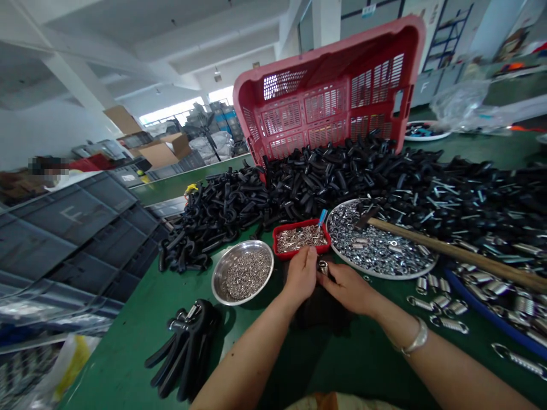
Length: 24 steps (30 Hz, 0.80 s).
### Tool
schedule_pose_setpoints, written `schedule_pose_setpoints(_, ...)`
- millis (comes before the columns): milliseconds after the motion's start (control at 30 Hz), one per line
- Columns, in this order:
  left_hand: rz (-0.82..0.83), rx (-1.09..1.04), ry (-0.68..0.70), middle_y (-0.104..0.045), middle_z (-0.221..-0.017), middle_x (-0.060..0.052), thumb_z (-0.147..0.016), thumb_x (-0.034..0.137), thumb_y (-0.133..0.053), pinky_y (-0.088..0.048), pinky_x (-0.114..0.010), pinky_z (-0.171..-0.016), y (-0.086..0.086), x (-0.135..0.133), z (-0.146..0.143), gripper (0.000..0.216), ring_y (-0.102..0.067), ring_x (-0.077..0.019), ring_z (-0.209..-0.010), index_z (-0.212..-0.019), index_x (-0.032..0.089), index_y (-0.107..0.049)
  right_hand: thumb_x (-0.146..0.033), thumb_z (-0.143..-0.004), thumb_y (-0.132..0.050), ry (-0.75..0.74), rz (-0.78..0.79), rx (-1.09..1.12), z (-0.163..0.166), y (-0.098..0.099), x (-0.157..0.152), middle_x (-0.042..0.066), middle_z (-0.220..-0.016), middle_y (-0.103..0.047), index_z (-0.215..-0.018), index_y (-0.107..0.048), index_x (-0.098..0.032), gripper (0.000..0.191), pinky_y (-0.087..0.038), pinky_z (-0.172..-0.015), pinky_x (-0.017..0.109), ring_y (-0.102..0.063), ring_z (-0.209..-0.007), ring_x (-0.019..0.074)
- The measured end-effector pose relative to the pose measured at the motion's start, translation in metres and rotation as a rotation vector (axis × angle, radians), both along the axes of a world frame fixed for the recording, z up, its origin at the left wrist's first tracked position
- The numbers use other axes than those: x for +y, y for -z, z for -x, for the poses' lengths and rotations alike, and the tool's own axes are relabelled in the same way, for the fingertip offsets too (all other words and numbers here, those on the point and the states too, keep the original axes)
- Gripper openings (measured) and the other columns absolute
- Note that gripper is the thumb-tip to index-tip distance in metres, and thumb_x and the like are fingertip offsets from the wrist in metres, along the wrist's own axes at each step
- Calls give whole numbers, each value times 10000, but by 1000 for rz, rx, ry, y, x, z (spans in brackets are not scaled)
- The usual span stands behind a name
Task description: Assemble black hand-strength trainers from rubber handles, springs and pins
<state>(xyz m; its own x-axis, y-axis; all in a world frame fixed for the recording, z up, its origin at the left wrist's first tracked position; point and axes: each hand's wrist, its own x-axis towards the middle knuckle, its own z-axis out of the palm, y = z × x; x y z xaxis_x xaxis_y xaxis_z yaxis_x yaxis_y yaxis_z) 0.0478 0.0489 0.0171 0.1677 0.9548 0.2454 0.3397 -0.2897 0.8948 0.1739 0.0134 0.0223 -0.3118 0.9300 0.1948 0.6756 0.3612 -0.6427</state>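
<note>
In the middle of the bench my two hands are close together over a dark block [314, 310]. A coiled metal spring [323, 266] shows at the fingertips of my right hand [348, 286], whose thumb and fingers close about it. My left hand [301, 274] is beside it with its fingers pressed together; whatever is in them is hidden. Just beyond my hands stands a red tray [280, 250] of small metal pins. To the left is a steel bowl [217, 287] of tiny metal parts. On the right a white plate [384, 272] holds many small metal pieces.
A hammer [453, 247] with a wooden handle lies across the plate. Loose springs [448, 323] and a blue tray [504, 330] of springs are at right. Black handles [325, 176] spill from a tipped red crate [327, 108]. Black spring hand grips [190, 344] lie front left.
</note>
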Motion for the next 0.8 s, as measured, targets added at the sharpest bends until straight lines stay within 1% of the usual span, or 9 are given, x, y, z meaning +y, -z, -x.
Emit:
schedule_pose_setpoints(100,4,-53,-39,-493,-674,1,-874,386,-317,-367,-247,-648,-1,1,-1,313,-464,-130,-650,-672,188,-452,-359,-880,-311,56,3,70,0,1,-1,62,-756,-606,-747,-494,-195,279,-379,-633,284,-558,-706,177)
schedule_pose_setpoints(167,0,-40,-27,-507,-686,0,-865,382,-330,-367,-249,-664,-2,2,-1,297,-469,-132,-658,-685,190,-465,-351,-881,-308,59,10,102,1,1,-1,71,-764,-606,-743,-492,-192,279,-384,-635,290,-555,-709,182)
schedule_pose_setpoints(300,-4,72,58,-508,-660,8,-849,355,-348,-356,-246,-641,-5,3,3,271,-469,-136,-642,-659,199,-462,-299,-872,-329,16,17,77,4,2,-2,86,-810,-610,-805,-499,-178,219,-391,-677,298,-554,-738,179)
schedule_pose_setpoints(433,-42,200,105,-508,-652,5,-858,318,-318,-357,-251,-623,-6,1,5,267,-477,-144,-636,-662,205,-459,-268,-846,-350,7,70,25,6,3,-3,112,-798,-607,-793,-497,-156,193,-396,-686,317,-556,-732,191)
schedule_pose_setpoints(567,-66,306,131,-523,-660,-4,-861,301,-305,-378,-263,-654,-2,6,1,272,-501,-156,-665,-668,209,-474,-267,-820,-381,-17,123,141,5,10,3,94,-796,-596,-745,-503,-160,179,-411,-697,322,-556,-752,190)
schedule_pose_setpoints(600,-43,318,130,-537,-678,-5,-860,318,-311,-386,-268,-672,0,10,0,269,-511,-161,-684,-685,212,-486,-299,-813,-403,-10,156,199,5,13,6,74,-765,-588,-728,-501,-164,187,-420,-663,309,-552,-716,178)
schedule_pose_setpoints(667,36,306,104,-576,-755,-12,-859,383,-323,-400,-284,-717,4,19,-2,271,-536,-173,-742,-764,220,-517,-400,-797,-436,46,283,355,6,20,11,17,-653,-539,-725,-494,-171,247,-417,-524,268,-512,-563,134)
schedule_pose_setpoints(733,102,239,11,-603,-850,-38,-861,450,-303,-406,-308,-768,6,29,-2,329,-555,-191,-816,-854,214,-533,-492,-777,-448,93,438,532,7,25,16,-38,-572,-469,-761,-491,-175,321,-354,-391,219,-422,-428,85)
schedule_pose_setpoints(800,92,156,-116,-611,-923,-81,-876,471,-241,-402,-330,-816,5,31,3,417,-558,-207,-890,-893,189,-548,-538,-759,-461,115,519,655,6,29,19,-63,-549,-445,-793,-492,-177,364,-303,-339,184,-374,-381,56)
